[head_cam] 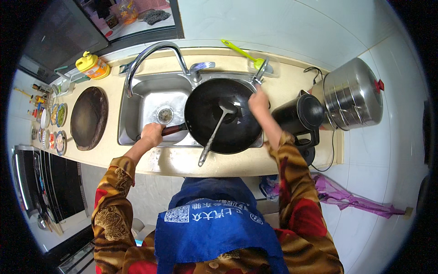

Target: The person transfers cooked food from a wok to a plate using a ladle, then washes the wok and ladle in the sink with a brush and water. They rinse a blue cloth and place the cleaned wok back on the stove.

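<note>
A black wok (205,126) sits over the right part of the stainless steel sink (137,113). My left hand (152,134) grips its dark wooden handle (172,129). A metal wok spatula (215,133) lies in the wok, its handle leaning over the near rim. Shiny wet patches show on the wok's bottom. Above the wok's right rim, my right hand (259,100) has its fingers at the base of a small chrome tap (262,70). Whether they close on it is hard to tell. The large curved faucet (154,48) arches over the left basin.
Right of the wok stand a black electric kettle (297,111) and a tall steel steamer pot (356,94). A green-handled brush (243,52) rests behind the sink. Leftward are a round wooden chopping board (89,118), a yellow detergent bottle (92,66) and several food plates (61,142).
</note>
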`<state>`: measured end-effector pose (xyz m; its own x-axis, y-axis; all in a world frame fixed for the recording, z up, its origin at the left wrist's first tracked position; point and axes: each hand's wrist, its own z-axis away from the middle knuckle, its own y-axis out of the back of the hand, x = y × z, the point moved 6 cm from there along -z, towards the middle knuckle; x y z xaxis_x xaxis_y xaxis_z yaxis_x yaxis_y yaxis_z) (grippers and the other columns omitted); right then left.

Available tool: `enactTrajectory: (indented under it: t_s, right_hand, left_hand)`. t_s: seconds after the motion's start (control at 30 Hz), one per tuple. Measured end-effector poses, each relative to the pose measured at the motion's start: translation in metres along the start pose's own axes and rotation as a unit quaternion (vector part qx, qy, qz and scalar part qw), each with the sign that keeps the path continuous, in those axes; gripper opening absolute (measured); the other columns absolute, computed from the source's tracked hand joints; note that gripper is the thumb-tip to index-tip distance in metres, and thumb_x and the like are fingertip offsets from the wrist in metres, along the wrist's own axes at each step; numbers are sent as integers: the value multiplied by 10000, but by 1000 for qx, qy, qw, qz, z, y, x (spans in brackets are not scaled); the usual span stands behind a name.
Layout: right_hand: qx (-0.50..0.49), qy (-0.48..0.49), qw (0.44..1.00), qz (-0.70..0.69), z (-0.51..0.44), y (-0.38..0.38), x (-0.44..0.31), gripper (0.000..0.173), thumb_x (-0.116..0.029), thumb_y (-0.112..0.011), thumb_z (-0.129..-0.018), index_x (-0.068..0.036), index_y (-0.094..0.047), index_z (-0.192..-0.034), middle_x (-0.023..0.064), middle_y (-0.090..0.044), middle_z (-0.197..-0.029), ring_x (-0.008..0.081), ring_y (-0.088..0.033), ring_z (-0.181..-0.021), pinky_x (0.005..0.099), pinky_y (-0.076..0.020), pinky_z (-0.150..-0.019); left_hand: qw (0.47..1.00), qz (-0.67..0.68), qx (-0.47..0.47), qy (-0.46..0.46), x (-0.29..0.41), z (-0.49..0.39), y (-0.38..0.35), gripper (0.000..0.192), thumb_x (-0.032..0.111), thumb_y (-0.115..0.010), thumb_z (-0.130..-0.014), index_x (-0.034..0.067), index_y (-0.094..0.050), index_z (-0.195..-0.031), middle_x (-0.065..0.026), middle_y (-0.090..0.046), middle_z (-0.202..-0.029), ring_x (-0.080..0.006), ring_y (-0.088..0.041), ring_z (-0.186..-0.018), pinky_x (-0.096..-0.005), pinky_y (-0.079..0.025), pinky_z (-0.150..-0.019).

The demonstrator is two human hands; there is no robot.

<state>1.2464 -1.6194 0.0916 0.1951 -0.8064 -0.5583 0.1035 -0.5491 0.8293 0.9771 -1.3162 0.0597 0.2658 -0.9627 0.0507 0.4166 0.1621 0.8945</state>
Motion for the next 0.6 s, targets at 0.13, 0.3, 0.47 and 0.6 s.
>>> enactTrajectory:
  t_s: [0.13, 0.3, 0.47, 0.6]
  right_hand:
    - [34, -30, 998, -36, -81, -27, 47, 617, -2, -490, -728, 117, -318, -1309, 341, -401, -1279, 433, -454, -1155, 423, -378, -979]
    - [40, -51, 998, 7, -93, -35, 64, 452, -51, -536, -719, 10, -558, -1166, 267, -632, -936, 431, -591, -929, 457, -457, -845]
    - [7, 27, 999, 27, -74, -39, 52, 278, -78, -546, -735, -30, -647, -990, 260, -630, -830, 428, -605, -843, 475, -472, -782]
    - [-6, 38, 998, 57, -62, -39, 50, 217, -118, -554, -773, -43, -662, -946, 252, -628, -815, 419, -609, -804, 480, -475, -741]
  left_hand:
    - [1000, 0, -9, -4, 1, -18, -10, 231, 65, -546, -741, 106, -659, -938, -151, -659, -853, -307, -636, -844, -409, -502, -755]
    - [1000, -9, -14, -18, -2, -32, -20, 204, 74, -550, -754, 96, -639, -936, -143, -659, -846, -305, -637, -835, -405, -503, -754]
    - [998, -11, 10, -56, -4, -34, -29, 219, 89, -565, -758, 79, -603, -974, -141, -657, -818, -315, -640, -800, -413, -502, -736]
    - [996, -47, 28, -63, 0, -33, -27, 294, 76, -543, -777, 55, -544, -1070, -128, -661, -800, -305, -648, -771, -399, -497, -735]
